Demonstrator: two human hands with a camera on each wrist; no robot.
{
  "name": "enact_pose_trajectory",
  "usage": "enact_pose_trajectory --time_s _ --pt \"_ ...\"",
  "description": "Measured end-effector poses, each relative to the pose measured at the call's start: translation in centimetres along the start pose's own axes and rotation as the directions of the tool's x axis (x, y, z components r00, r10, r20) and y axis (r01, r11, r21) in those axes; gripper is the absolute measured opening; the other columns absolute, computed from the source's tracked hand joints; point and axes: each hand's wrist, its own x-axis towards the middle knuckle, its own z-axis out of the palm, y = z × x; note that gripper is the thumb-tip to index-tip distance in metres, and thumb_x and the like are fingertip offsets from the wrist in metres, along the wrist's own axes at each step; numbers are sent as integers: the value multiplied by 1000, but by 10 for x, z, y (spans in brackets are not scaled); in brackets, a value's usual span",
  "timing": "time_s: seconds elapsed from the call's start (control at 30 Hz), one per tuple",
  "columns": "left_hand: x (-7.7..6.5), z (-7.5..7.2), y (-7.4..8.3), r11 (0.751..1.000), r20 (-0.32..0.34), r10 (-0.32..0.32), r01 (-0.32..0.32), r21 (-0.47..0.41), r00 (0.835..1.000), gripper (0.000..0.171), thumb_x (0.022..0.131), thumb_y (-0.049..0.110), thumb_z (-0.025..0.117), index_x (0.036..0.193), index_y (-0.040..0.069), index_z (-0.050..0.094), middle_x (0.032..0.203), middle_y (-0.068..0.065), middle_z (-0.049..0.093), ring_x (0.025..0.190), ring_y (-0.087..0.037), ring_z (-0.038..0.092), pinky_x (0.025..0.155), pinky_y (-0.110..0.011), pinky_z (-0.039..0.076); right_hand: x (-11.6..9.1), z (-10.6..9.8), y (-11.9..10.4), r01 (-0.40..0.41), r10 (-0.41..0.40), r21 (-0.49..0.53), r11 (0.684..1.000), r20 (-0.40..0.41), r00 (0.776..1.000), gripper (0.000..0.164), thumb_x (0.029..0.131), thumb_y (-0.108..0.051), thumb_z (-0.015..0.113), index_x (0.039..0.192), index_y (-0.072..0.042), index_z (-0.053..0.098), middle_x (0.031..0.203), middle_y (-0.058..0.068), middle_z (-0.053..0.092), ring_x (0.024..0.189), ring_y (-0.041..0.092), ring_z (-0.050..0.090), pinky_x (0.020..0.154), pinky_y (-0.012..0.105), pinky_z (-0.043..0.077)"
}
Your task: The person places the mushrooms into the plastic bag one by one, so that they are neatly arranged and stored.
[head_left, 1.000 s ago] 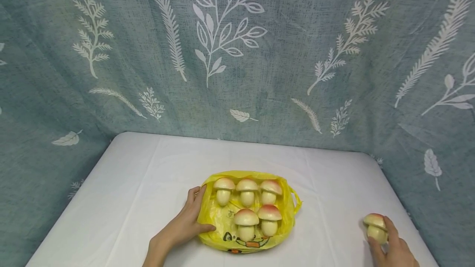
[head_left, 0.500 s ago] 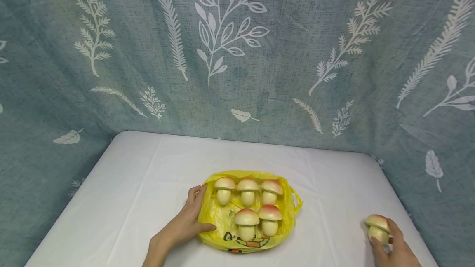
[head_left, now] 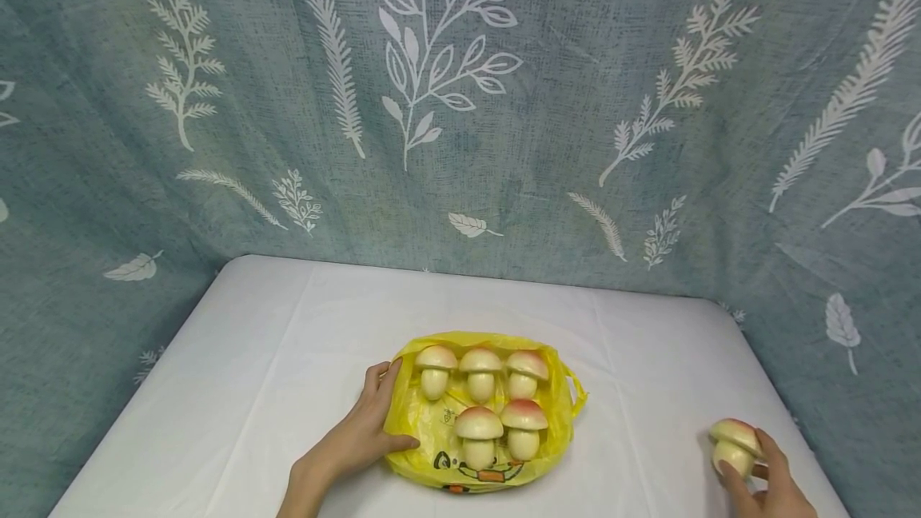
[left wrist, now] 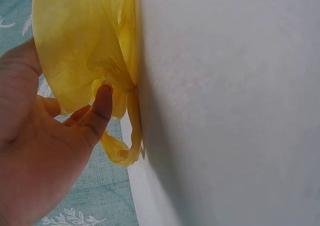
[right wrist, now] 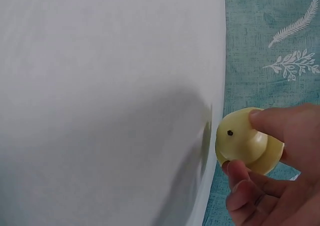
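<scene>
A yellow plastic bag [head_left: 424, 466] lies on the table with its mouth spread wide, and several model mushrooms [head_left: 478, 422] with cream stems and reddish caps sit in it. My left hand [head_left: 363, 430] grips the bag's left side; in the left wrist view its fingers curl at the thin yellow plastic [left wrist: 75, 51]. Far to the right, my right hand [head_left: 770, 478] holds another mushroom [head_left: 734, 446] between thumb and fingers. The right wrist view shows that mushroom's pale stem base [right wrist: 237, 136] with a small dark hole. Part of its cap is hidden by the hand.
A white-covered table [head_left: 252, 358] spreads under everything, with its right edge close to my right hand. Behind and at the sides hangs a green-grey curtain [head_left: 504, 142] with white leaf prints. A loop handle [head_left: 576, 392] sticks out at the bag's right.
The mushroom in my right hand has shifted slightly right and tilted a little. My left hand and the bag stay nearly in place.
</scene>
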Motion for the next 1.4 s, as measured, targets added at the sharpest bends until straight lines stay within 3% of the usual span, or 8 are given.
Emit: enact_pose_trajectory --time_s 0.17,0.37,0.6,0.77,0.97,1.4 --pt "0 0 0 1000 -1 -6 6 1 1000 109 80 23 84 159 8 11 151 -13 18 143 -36 24 112 -56 25 -4 -3 -10 -36 36 16 999 -39 999 88 93 -42 66 155 -1 20 111 36 60 61 22 59 49 30 43" --pt "2 0 -2 1000 1 -12 12 8 1000 109 79 24 85 158 7 12 150 -14 17 142 -37 24 112 -58 26 -10 -7 -25 -46 51 42 998 -116 992 85 91 -44 68 154 -5 28 111 32 63 55 15 54 47 27 39" --pt "2 0 -1 1000 -1 -22 22 9 1000 110 79 24 85 158 4 11 151 -17 16 142 -39 23 112 -58 25 -23 -15 -52 34 -5 124 992 -225 974 75 90 -38 72 151 -10 40 106 28 68 52 3 49 44 19 39" --pt "1 0 -1 1000 1 -27 27 13 1000 109 79 24 85 158 3 11 151 -17 15 142 -39 23 112 -58 26 -31 -22 -69 54 -18 138 989 -249 968 71 90 -36 72 151 -15 42 108 25 69 53 3 48 44 19 39" --pt "1 1 -2 1000 -1 -26 26 11 1000 109 79 25 85 158 5 13 151 -16 16 143 -39 23 112 -58 26 -38 -21 -82 135 -79 170 976 -305 949 68 87 -27 77 148 -18 47 103 24 70 51 2 49 43 15 39" --pt "0 1 -1 1000 -12 -1 1 8 1000 109 78 22 86 158 7 13 150 -15 18 142 -37 24 112 -56 25 -51 -14 -103 228 -181 173 958 -251 951 71 88 -26 77 151 -20 43 103 23 70 57 1 50 45 16 41"
